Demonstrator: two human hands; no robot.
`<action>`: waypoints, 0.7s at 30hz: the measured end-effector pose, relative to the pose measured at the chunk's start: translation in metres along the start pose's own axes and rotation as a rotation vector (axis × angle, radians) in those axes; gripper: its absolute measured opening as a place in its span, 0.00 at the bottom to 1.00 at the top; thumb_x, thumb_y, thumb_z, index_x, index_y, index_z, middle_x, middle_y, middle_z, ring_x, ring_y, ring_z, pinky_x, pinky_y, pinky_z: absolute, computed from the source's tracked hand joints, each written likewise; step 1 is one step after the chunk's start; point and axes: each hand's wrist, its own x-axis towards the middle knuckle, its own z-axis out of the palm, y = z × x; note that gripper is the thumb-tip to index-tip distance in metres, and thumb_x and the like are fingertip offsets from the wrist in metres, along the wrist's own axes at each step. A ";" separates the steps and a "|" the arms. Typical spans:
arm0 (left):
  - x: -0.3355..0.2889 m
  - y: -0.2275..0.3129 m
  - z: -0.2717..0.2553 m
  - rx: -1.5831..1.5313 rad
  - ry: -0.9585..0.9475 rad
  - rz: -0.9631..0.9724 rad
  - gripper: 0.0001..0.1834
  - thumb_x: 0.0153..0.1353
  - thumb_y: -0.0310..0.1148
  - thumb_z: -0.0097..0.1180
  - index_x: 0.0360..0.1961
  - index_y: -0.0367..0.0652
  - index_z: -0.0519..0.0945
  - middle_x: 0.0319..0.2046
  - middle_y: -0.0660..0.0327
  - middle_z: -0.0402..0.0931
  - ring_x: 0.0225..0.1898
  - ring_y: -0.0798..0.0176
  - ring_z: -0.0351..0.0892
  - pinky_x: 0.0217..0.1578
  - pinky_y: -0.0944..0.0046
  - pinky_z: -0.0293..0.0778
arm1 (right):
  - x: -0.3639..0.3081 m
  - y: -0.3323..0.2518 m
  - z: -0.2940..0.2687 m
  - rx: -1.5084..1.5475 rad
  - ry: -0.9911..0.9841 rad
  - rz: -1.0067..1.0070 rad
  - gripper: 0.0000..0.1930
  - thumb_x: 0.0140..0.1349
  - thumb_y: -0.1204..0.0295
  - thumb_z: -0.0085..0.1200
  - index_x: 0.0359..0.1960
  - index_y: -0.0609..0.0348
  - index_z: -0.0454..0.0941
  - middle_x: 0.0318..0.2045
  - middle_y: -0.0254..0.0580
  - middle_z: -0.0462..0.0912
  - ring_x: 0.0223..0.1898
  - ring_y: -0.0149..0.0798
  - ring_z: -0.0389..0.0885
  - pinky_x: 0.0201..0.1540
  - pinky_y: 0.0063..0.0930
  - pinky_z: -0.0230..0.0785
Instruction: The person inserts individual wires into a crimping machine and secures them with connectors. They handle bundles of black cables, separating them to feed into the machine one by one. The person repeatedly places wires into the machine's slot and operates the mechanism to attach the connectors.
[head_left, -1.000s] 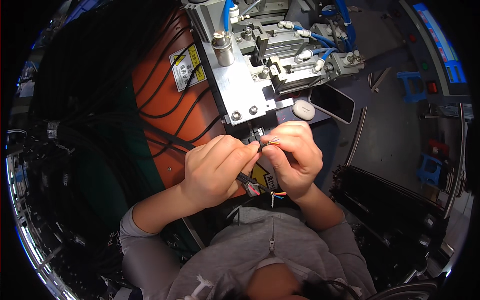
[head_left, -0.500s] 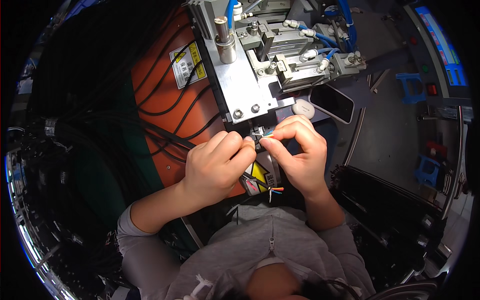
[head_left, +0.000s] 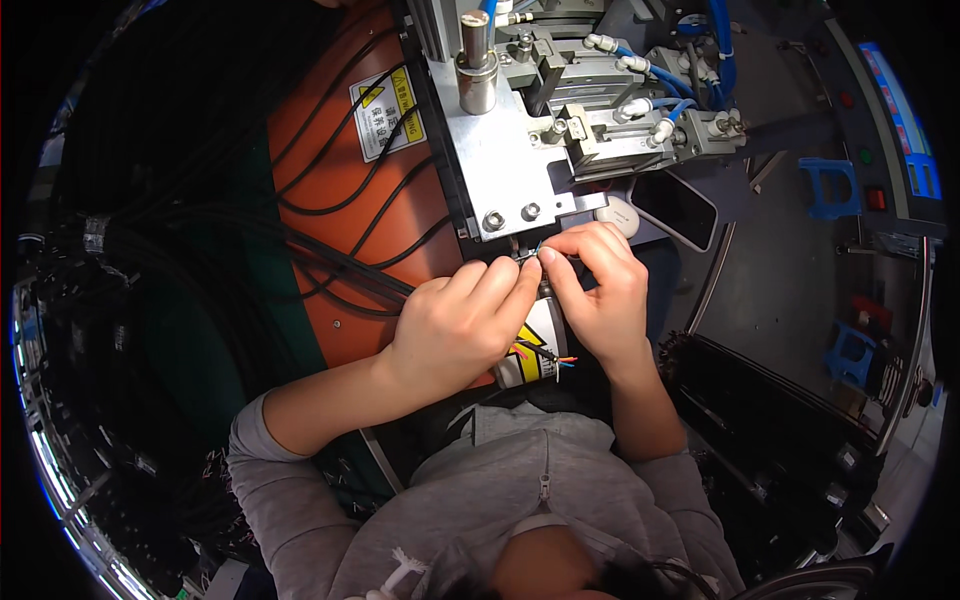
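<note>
My left hand [head_left: 455, 318] is closed, thumb and forefinger pressed together beneath the front of a metal fixture [head_left: 500, 165]. Fingertip to fingertip with it, my right hand [head_left: 608, 290] pinches thin coloured wires [head_left: 536, 250], of which only a small bit shows. Black cables [head_left: 350, 272] run in from the left and pass behind my left hand, which grips one; its end is mostly hidden by the fingers. Below that hand a black cable end with bare orange, blue and white wires [head_left: 563, 360] sticks out, over a yellow and white label [head_left: 530, 372].
Blue air hoses [head_left: 665, 78] lead to the fixture's cylinders. A phone [head_left: 675, 210] and a round white case [head_left: 617, 215] lie to its right. The orange board [head_left: 330, 240] bears a warning label [head_left: 388, 112]. A lit screen [head_left: 897, 110] and blue stools [head_left: 830, 188] stand farther right.
Both hands have moved slightly away from me, closer under the fixture's front, and the wires between the fingertips show less. The view has shifted a little, so the fixture sits farther right.
</note>
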 end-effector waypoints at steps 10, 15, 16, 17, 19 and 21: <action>0.001 0.003 0.002 0.007 0.001 -0.059 0.17 0.48 0.25 0.59 0.42 0.42 0.82 0.21 0.66 0.58 0.19 0.72 0.65 0.16 0.71 0.63 | -0.004 0.006 0.009 0.022 0.084 -0.029 0.04 0.48 0.81 0.57 0.22 0.62 0.74 0.22 0.41 0.75 0.27 0.43 0.72 0.31 0.32 0.66; 0.000 -0.001 0.005 -0.012 0.047 -0.048 0.16 0.46 0.24 0.60 0.40 0.41 0.83 0.21 0.66 0.59 0.19 0.72 0.67 0.15 0.71 0.64 | -0.008 0.011 0.014 0.149 0.080 0.121 0.04 0.48 0.81 0.57 0.23 0.62 0.74 0.23 0.41 0.75 0.28 0.42 0.72 0.32 0.33 0.66; -0.001 -0.002 0.005 -0.017 0.049 -0.045 0.16 0.46 0.24 0.60 0.40 0.41 0.83 0.21 0.66 0.59 0.19 0.72 0.67 0.15 0.71 0.64 | -0.008 0.011 0.015 0.141 0.083 0.113 0.04 0.48 0.81 0.57 0.23 0.62 0.74 0.23 0.41 0.75 0.28 0.42 0.72 0.32 0.33 0.65; -0.001 -0.002 0.005 -0.021 0.052 -0.042 0.16 0.46 0.24 0.60 0.40 0.41 0.83 0.21 0.66 0.60 0.19 0.72 0.67 0.15 0.71 0.64 | -0.009 0.012 0.015 0.134 0.086 0.104 0.04 0.48 0.81 0.57 0.24 0.62 0.74 0.23 0.41 0.75 0.28 0.43 0.72 0.32 0.33 0.65; 0.000 -0.002 0.004 0.005 0.026 -0.008 0.14 0.49 0.25 0.58 0.39 0.40 0.82 0.21 0.66 0.60 0.19 0.72 0.67 0.15 0.72 0.63 | -0.008 0.013 0.014 0.109 0.088 0.056 0.04 0.48 0.81 0.57 0.24 0.61 0.74 0.24 0.41 0.75 0.28 0.43 0.72 0.32 0.33 0.65; 0.003 -0.001 0.002 0.040 0.006 0.000 0.13 0.51 0.26 0.57 0.39 0.39 0.81 0.21 0.67 0.61 0.20 0.73 0.67 0.15 0.73 0.62 | -0.006 0.012 0.011 0.076 0.087 -0.024 0.04 0.48 0.81 0.57 0.23 0.61 0.74 0.24 0.41 0.75 0.29 0.43 0.72 0.32 0.32 0.65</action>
